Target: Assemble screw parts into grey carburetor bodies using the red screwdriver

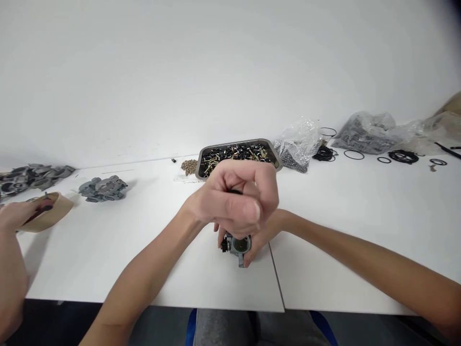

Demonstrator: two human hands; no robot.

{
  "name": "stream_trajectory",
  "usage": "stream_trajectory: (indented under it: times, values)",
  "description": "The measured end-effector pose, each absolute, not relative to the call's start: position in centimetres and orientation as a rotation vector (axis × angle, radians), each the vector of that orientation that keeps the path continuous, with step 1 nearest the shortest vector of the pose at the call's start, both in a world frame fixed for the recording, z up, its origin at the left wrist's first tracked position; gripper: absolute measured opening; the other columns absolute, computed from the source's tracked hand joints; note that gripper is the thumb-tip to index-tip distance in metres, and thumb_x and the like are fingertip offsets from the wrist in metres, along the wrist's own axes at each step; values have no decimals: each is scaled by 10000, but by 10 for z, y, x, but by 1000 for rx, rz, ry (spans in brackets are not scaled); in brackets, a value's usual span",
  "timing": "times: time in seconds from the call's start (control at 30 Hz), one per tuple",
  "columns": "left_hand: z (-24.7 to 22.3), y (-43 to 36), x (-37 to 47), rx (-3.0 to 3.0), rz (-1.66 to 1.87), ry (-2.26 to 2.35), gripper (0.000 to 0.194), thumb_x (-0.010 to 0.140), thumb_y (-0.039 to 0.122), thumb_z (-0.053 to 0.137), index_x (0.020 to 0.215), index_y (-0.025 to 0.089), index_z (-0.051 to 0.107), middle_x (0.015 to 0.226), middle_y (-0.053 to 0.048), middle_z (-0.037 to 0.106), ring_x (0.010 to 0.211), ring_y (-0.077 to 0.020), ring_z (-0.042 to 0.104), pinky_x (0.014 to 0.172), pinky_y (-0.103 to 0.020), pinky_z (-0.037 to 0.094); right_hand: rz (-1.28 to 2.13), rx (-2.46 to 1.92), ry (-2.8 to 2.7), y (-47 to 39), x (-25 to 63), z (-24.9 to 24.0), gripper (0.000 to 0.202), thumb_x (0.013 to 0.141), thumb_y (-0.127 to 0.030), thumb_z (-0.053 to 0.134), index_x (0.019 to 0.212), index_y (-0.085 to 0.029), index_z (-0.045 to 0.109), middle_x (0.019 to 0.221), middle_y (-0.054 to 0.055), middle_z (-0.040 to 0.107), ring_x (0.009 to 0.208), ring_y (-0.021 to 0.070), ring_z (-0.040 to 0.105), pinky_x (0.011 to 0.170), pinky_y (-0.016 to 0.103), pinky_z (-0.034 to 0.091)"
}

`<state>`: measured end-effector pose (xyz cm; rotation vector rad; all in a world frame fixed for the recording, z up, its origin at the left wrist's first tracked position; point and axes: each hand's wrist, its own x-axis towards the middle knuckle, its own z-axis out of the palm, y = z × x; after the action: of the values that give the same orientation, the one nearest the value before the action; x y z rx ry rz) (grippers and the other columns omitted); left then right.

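My left hand [239, 197] is raised close to the camera, its fingers curled into a fist. A bit of something black shows inside the curl, but the rest of it is hidden. Directly below, my right hand [260, 240] grips a small grey metal carburetor [240, 246] at the table. The carburetor has a round bore facing me and a black fitting on its left side. My left fist covers its upper part and some of my right fingers.
A metal tray [275, 156] of black and brass parts stands behind my hands, beside a pile of small brass pieces [189, 167]. Bagged parts [297, 149] and black rings [354, 154] lie right. Left are carburetor bodies [103, 188] and another person's hand [18, 215] at a tan container [59, 211].
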<state>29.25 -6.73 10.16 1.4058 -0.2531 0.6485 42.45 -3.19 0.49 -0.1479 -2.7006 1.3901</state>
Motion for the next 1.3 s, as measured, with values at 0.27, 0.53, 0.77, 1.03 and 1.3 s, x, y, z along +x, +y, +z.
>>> stream_trajectory:
  times: [0.27,0.53,0.77,1.03,1.3]
  values:
    - [74,-24,231,1027,1555,492,187,887,236,609,747,148,520,421,106,224,337,-33,214,317,-144,239,1351,-33,-2674,-30,423,-7,535,647,-303,856,1124,-227,626,1305,49,416,1211,188,472,1050,273,379]
    - [-20,2,187,924,1784,829,336,739,288,760,792,171,449,497,99,348,481,-43,406,620,-206,477,1065,-240,-2896,-38,431,19,464,763,-300,790,1198,-332,632,1489,24,322,1394,305,246,1138,496,244]
    - [-35,-10,200,1296,1529,958,456,644,233,780,1009,171,513,883,-32,595,917,-188,628,857,-337,528,565,-748,-2767,-74,444,29,389,869,-139,612,1242,-229,547,1260,106,476,1137,270,494,949,452,460]
    - [-41,-18,205,1825,1157,1225,227,727,227,715,923,169,617,945,-72,647,867,-192,589,831,-348,471,496,-865,-2738,-85,455,24,343,848,-32,523,1160,-175,531,1156,100,513,859,198,583,710,335,506]
    - [-51,-18,204,2093,935,1226,94,815,197,574,896,192,621,947,-72,620,882,-209,545,810,-360,448,393,-1386,-2504,-82,583,27,290,953,-268,445,1231,-237,522,1235,125,490,787,195,589,701,359,501]
